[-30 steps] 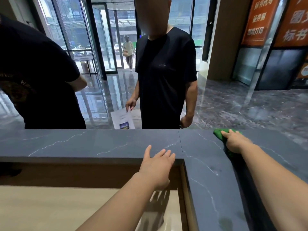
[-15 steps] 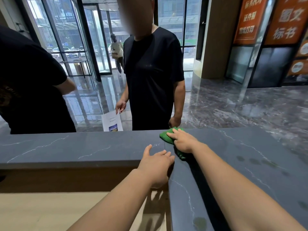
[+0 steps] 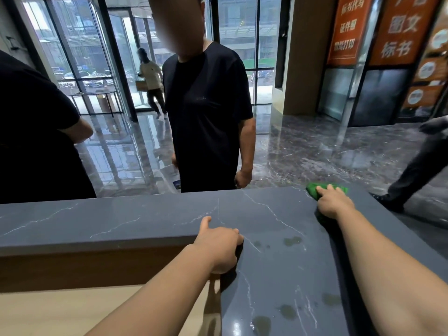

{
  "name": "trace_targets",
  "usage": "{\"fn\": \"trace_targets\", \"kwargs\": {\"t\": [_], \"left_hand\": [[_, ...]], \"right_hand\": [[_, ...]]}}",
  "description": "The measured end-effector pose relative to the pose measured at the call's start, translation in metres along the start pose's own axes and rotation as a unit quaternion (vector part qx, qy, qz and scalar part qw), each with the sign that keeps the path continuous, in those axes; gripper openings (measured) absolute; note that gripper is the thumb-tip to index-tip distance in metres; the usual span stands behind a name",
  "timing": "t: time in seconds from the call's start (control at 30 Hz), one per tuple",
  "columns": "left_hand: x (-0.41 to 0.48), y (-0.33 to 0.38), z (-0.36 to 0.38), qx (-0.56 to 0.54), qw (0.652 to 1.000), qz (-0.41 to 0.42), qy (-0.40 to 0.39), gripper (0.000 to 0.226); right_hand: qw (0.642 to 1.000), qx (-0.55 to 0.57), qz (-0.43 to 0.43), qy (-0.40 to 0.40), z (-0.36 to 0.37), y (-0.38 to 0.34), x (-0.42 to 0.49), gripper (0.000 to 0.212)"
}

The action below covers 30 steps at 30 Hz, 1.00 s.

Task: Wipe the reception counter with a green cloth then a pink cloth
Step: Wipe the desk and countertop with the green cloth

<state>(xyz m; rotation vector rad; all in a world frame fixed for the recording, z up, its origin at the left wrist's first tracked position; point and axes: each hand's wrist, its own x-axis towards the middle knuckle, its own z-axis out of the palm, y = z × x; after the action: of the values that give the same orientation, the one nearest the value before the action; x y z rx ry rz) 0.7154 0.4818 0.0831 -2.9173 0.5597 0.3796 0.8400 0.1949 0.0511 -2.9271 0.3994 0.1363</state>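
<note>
Nearest is a pale lower desk, below the dark stone counter, which turns a corner toward the camera. On the near run of the counter lie several wet patches.

The left hand rests at the inner corner of the counter. Its thumb sticks out forward and the other fingers are bent close together, tips down on the stone, holding nothing.

Farther out and to the right, the right hand lies flat on the green cloth, fingers straight and pressed together. The cloth is at the counter's far edge, bunched under the palm and showing past the fingertips on both sides.

Across the counter a person in black stands close to the far edge, to the left of the cloth, with a paper low by one hand. Another figure in black fills the left side. A trousered leg crosses the glossy floor at right. By the glass doors someone walks, and orange signs hang at upper right.

Half a second ago the cloth was just ahead of the left hand, in front of the person in black; it is now well to the right. The left hand's fingers, then stretched forward, are now bent. The leg at right is new.
</note>
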Motion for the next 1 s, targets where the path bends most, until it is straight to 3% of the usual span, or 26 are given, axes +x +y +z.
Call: {"fn": "trace_targets", "kwargs": {"t": [0.17, 0.37, 0.47, 0.63, 0.73, 1.0], "left_hand": [[0.001, 0.001, 0.000, -0.006, 1.000, -0.012, 0.016, 0.049], [-0.010, 0.007, 0.004, 0.021, 0.998, -0.016, 0.048, 0.051], [-0.020, 0.006, 0.002, 0.020, 0.998, -0.010, 0.062, 0.049], [-0.043, 0.002, 0.001, 0.007, 0.997, -0.004, 0.082, 0.047], [-0.060, -0.005, 0.004, -0.002, 0.996, -0.010, 0.088, 0.048], [-0.093, -0.023, 0.019, 0.016, 0.998, -0.044, 0.051, 0.061]], "right_hand": [[0.994, -0.002, -0.106, -0.004, 0.015, -0.059, -0.043, 0.061], [0.963, 0.014, -0.265, -0.047, 0.030, -0.110, -0.103, 0.063], [0.965, 0.031, -0.252, -0.066, 0.022, -0.087, -0.107, 0.064], [0.992, 0.019, -0.118, -0.046, 0.012, -0.027, -0.105, 0.063], [0.996, 0.017, -0.084, -0.039, 0.013, -0.037, -0.116, 0.066], [0.964, -0.001, -0.265, -0.024, 0.045, -0.143, -0.184, 0.063]]}}
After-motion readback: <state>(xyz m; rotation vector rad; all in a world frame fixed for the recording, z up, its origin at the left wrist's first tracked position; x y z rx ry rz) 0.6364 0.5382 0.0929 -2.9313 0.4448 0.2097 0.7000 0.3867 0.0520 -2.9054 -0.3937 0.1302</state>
